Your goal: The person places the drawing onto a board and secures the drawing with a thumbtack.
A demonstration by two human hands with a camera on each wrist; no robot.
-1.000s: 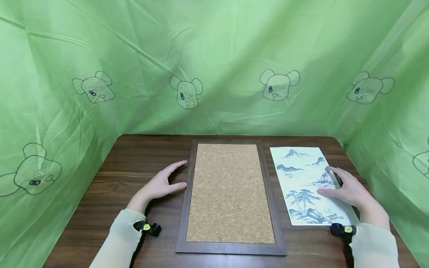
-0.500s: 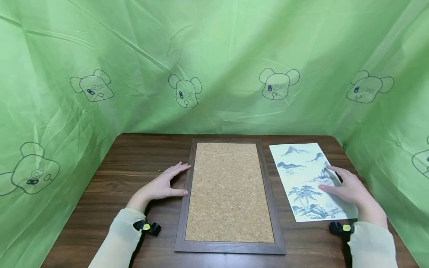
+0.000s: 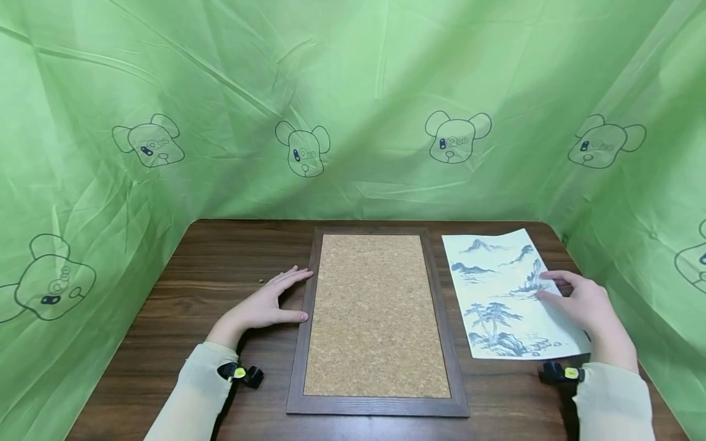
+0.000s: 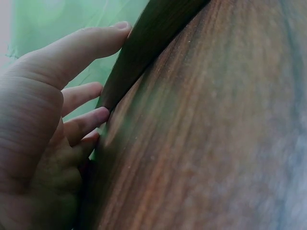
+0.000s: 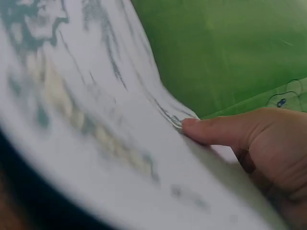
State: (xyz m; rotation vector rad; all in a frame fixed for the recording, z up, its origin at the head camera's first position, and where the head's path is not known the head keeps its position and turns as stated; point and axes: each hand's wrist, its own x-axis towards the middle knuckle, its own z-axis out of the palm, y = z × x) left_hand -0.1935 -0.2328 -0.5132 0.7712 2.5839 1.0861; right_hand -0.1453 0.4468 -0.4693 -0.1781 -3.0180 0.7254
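On the table lies a cork board [image 3: 375, 318] with a dark brown wooden frame [image 3: 377, 405]. My left hand [image 3: 261, 309] touches the frame's left side, thumb and fingers spread apart; in the left wrist view the thumb and fingertips meet the frame's edge [image 4: 139, 45]. To the board's right is a white sheet of paper [image 3: 496, 282] printed with a blue-grey landscape of mountains and trees. My right hand [image 3: 587, 312] pinches its right edge, and the sheet bends there. The thumb lies on the printed face in the right wrist view; the fingers behind the paper [image 5: 110, 148] are partly hidden.
The dark wood-grain table [image 3: 182, 306] has rounded far corners. Green cloth [image 3: 364, 110] with bear-head outlines hangs behind it and at both sides. A tiny dark speck [image 3: 261, 281] lies left of the board. Each wrist wears a small black camera [image 3: 254, 376].
My right hand has taken the paper's right edge between thumb and fingers; the sheet has shifted away from me and curved upward. My left hand has come closer against the frame.
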